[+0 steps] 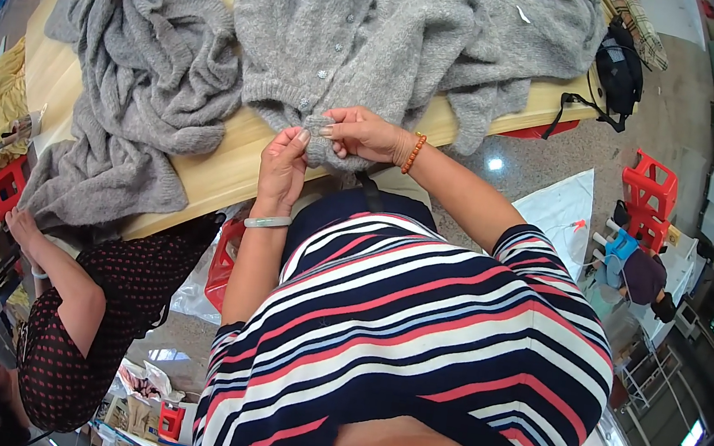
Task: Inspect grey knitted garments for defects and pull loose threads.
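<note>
A grey knitted cardigan (398,36) with small shiny buttons down its front is spread over the wooden table in front of me. Its ribbed lower edge hangs at the table's near side. My left hand (283,165) pinches that edge between thumb and fingers. Close beside it, my right hand (363,135), with an orange bead bracelet at the wrist, grips the same edge near the lowest button. Both hands are closed on the knit, and the fingertips almost meet. Whether anything small is between them is hidden.
More grey knitwear (154,64) lies heaped on the left of the wooden table (211,174). At the left a co-worker's hand (24,231) holds its edge. A black bag (618,68) hangs by the table's right end. Red stools (649,192) stand on the floor to the right.
</note>
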`<state>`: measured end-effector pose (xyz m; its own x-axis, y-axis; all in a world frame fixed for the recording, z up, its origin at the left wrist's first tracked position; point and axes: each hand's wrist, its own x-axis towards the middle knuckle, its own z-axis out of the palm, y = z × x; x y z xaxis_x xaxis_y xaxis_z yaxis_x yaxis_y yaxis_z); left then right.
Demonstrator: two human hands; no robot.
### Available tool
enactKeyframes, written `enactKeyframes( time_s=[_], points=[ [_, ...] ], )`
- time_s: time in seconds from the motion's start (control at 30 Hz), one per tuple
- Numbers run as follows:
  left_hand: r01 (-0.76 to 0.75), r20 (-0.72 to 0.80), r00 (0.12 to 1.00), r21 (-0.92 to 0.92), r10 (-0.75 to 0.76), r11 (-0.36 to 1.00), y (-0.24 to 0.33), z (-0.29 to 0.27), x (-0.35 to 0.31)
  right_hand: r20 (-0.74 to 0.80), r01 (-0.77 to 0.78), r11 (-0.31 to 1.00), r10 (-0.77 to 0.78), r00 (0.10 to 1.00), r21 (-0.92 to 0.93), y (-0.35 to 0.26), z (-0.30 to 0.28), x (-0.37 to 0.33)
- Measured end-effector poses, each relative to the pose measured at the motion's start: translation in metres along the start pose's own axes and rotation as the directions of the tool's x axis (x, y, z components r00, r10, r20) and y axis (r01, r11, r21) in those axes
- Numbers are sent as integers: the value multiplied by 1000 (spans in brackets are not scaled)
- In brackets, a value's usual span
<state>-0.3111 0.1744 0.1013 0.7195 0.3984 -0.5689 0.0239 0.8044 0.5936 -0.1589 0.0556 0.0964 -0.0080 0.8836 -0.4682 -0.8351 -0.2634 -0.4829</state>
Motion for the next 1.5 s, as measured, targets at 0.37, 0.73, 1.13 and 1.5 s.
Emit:
enactKeyframes(
  time_s=[0.37, 0.73, 1.13, 1.5],
  points=[
    [-117, 44, 993, 296, 109, 948, -19, -12, 10, -51, 83, 774, -148, 988, -628, -16, 2, -7],
    [195, -332, 932, 119, -146, 973, -8, 0, 60, 23, 111, 141, -514, 857, -984, -14, 10, -17],
    [-5, -163, 984, 359, 68, 933, 2, 11, 53, 189, 259, 52, -549, 814, -965, -22, 5, 1],
    [17, -174, 985, 188, 16, 982, -14, -10, 67, 109, 149, 19, -594, 797, -989, -23, 14, 9]
  ],
)
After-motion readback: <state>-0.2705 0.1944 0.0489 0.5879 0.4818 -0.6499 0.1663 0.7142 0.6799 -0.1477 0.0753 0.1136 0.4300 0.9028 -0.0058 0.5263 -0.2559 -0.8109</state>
